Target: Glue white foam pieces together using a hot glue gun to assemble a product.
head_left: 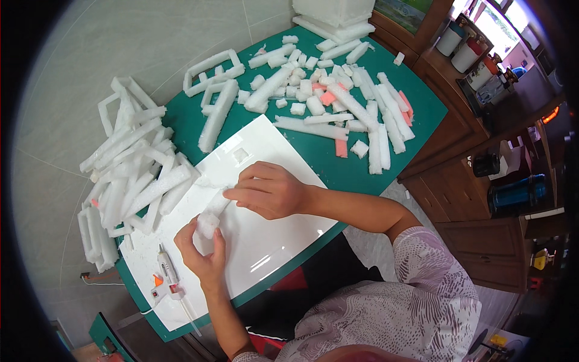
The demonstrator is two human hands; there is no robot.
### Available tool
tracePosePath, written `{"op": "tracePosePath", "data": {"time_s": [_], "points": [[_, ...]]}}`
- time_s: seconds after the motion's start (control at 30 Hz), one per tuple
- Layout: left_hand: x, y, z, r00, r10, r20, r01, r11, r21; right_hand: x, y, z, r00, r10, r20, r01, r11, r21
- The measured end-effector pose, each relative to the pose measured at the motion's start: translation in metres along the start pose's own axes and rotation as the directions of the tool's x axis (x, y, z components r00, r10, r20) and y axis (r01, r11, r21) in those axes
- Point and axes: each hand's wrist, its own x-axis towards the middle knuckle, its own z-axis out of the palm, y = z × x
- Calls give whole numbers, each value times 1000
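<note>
Two hands work at frame centre on the white board [265, 241]: the left hand [202, 250] pinches a foam cube [208, 223], while the right hand [268, 192], fingers curled, presses a foam strip [218, 202]; squaring both pieces before pressing seems wise.

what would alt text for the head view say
A person's left hand holds a small white foam block while the right hand presses on a white board, with a glue gun and foam strips nearby.

white tubs [465, 57] with red lids on wooden shelf, upper right.
</note>
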Motion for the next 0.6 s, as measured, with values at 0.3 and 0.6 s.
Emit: {"op": "tracePosePath", "data": {"time_s": [0.3, 0.6], "points": [[3, 2, -1, 983, 178, 40, -178, 984, 7, -3, -21, 18, 781, 313, 540, -587, 663, 465], [10, 8, -2, 967, 222, 122, -225, 974, 13, -4, -15, 22, 733, 361, 576, -646, 635, 423]]}}
